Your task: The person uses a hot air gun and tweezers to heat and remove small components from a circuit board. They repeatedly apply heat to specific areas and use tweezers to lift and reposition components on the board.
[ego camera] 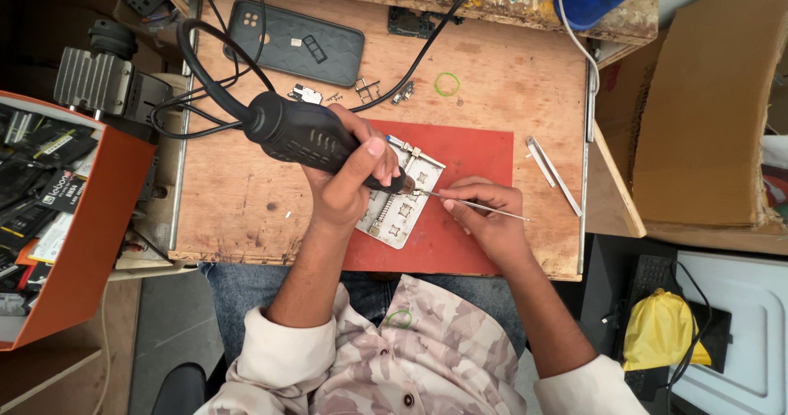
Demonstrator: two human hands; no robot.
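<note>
**Ana:** Head view first, biggest things down. What anchors it?

**Ben:** The worn plywood bench top (pixel 246 210). Toward its near right part lies a flat red rubber work mat (pixel 476 152), the landmark for everything else. Well off the mat's left stands an orange box of packaged parts (pixel 98 218); beyond its far left corner lies a dark phone back cover (pixel 300 41).

**Ana:** And the hands?

**Ben:** The left hand (pixel 349 177) is wrapped fully closed around the bulky black ribbed hot-air handpiece (pixel 300 132), nozzle tipped down over the mat's left edge, cable looping away to the far left. The right hand (pixel 484 214), resting on the mat's middle, pinches thin steel tweezers (pixel 476 205) between thumb and fingertips, other fingers curled.

**Ana:** Where's the work itself?

**Ben:** The small pale metal board-holding jig (pixel 406 193) sits on the mat's left edge, under the nozzle, tweezer tips touching its right side.

**Ana:** How would it handle?

**Ben:** Probably light, stiff and likely hot near the nozzle; whatever lies in it looks fragile. Its outer frame edges seem the safest hold. A spare pair of flat silver tweezers (pixel 554 177) lies just right of the mat, a green rubber band (pixel 447 84) beyond its far edge.
</note>
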